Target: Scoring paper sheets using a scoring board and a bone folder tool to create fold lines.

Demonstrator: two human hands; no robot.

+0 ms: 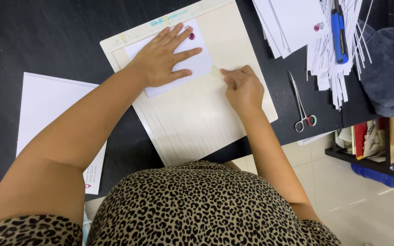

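A white paper (185,68) is pressed flat by the open left hand (163,57) on a grooved board (197,114). A small cream tool (216,71) is pinched in the right hand (242,89) (right at the paper's edge).

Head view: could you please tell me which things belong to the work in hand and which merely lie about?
In use:
left hand
right hand
white paper card
small cream scoring tool
cream grooved scoring board

Lying about:
steel scissors
blue pen
white paper strips
grey cloth
white sheet stack
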